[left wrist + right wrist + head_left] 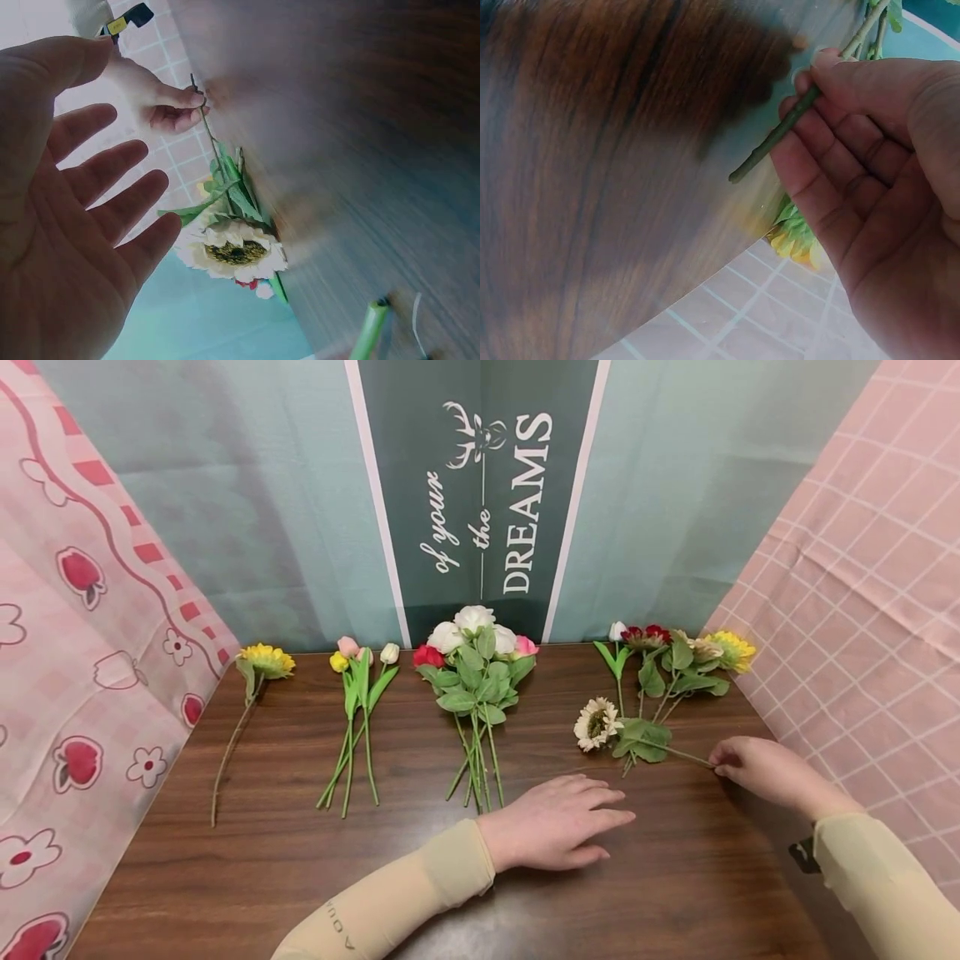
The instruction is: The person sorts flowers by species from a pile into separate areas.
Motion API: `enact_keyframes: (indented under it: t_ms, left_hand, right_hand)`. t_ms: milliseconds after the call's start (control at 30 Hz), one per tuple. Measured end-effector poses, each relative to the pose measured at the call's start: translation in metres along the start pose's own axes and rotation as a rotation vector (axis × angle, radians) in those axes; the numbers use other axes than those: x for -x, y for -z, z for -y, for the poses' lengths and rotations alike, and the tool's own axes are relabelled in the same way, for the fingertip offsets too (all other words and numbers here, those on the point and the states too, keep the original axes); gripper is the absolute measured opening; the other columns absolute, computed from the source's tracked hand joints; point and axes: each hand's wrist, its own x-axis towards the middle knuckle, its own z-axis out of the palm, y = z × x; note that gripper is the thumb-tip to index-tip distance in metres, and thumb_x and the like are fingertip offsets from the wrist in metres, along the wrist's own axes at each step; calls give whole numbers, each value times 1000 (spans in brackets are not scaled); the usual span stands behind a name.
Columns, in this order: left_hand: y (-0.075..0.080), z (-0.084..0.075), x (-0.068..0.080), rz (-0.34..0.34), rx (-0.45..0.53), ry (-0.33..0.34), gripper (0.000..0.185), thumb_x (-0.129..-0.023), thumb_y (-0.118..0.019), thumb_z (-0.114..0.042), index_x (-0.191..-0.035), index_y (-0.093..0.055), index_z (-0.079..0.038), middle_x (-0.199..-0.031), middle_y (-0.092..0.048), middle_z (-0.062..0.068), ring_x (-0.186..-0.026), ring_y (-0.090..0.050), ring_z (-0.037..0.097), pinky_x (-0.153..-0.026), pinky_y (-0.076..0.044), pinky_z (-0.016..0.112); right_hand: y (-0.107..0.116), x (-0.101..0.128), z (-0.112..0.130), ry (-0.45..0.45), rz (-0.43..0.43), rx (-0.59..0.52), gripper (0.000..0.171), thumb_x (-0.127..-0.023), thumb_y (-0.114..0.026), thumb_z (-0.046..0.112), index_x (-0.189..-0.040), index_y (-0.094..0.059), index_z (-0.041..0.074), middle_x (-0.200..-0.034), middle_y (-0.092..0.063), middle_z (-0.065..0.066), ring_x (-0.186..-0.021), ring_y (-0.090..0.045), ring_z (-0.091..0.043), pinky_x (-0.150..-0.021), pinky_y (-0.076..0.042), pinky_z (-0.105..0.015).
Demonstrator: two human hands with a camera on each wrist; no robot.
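Observation:
My right hand (738, 766) pinches the stem end (780, 135) of a cream sunflower (597, 723) that lies on the brown wooden table (420, 877), right of centre. In the left wrist view the same cream sunflower (234, 250) and the pinching right hand (176, 105) show beyond my palm. My left hand (577, 822) lies flat and open on the table, fingers straight, just right of the rose bunch's stems. It holds nothing.
Along the table's back lie a yellow sunflower (264, 662), a tulip bunch (358, 693), a rose bunch (476, 668) and mixed flowers (678, 660). Cloth backdrops close off the left (82, 635), back and right (862, 593).

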Motion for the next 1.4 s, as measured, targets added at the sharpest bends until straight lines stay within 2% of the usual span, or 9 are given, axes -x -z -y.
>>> enact_keyframes:
  t_ms: [200,333,433,533,667,800,967,1233,1400]
  left_hand:
    - [1,14,9,-59,56,63,54,-105,-53,-46,-154,-49,-23,-156,-47,-1,-144,-40,17,-121,-27,33]
    - [7,31,20,-148,190,208,45,-106,-54,-41,-147,-57,-22,-148,-56,-4,-137,-48,12,-117,-33,29]
    - [11,46,30,-263,358,382,37,-106,-55,-36,-139,-65,-23,-139,-63,-8,-130,-55,10,-111,-41,28]
    - [14,61,38,-419,591,557,30,-104,-59,-32,-130,-71,-23,-129,-68,-9,-121,-61,8,-102,-49,30]
    - [18,78,44,-613,881,682,26,-103,-63,-28,-124,-75,-18,-120,-73,-6,-110,-66,8,-95,-53,32]
    - [24,91,48,-702,1010,736,29,-102,-66,-32,-124,-74,-16,-114,-74,-3,-103,-68,9,-89,-56,33]
    - [29,100,55,-736,1079,787,32,-99,-69,-36,-123,-75,-16,-107,-74,-3,-98,-69,12,-84,-56,35]
    - [29,105,57,-739,1071,815,29,-97,-71,-30,-118,-75,-9,-103,-75,-2,-94,-68,14,-83,-56,34]
    - [28,105,55,-747,1143,807,26,-95,-75,-23,-115,-74,-7,-99,-74,3,-91,-69,20,-80,-58,31]
  right_hand:
    - [3,-7,8,6,-115,-52,8,-88,-79,9,-91,-73,14,-86,-69,9,-80,-62,-6,-72,-54,-38]
    - [5,-20,26,-4,-185,-191,5,-92,-77,11,-97,-75,10,-90,-72,5,-82,-61,-2,-70,-52,-26]
    - [3,-33,51,-33,-213,-319,12,-94,-75,14,-103,-75,6,-93,-74,-1,-82,-61,-2,-68,-50,-21]
    - [-5,-50,82,-85,-218,-450,20,-96,-75,22,-108,-75,6,-98,-75,-5,-84,-63,-7,-69,-50,-21]
    - [-17,-72,134,-147,-201,-674,31,-95,-76,30,-112,-74,4,-102,-75,-7,-86,-66,-13,-72,-53,-25]
    - [-28,-90,186,-174,-189,-952,35,-92,-79,23,-113,-70,-4,-98,-72,-10,-84,-67,-16,-74,-57,-28]
    - [-42,-105,233,-161,-154,-1191,34,-92,-79,15,-113,-65,-8,-93,-69,-8,-84,-68,-23,-76,-60,-35]
    - [-58,-113,262,-108,-128,-1292,31,-92,-75,4,-112,-61,-14,-88,-67,-6,-76,-66,-14,-72,-60,-32]
    - [-60,-114,267,-91,-125,-1313,32,-92,-74,3,-112,-59,-16,-88,-66,-7,-75,-66,-14,-73,-61,-35]
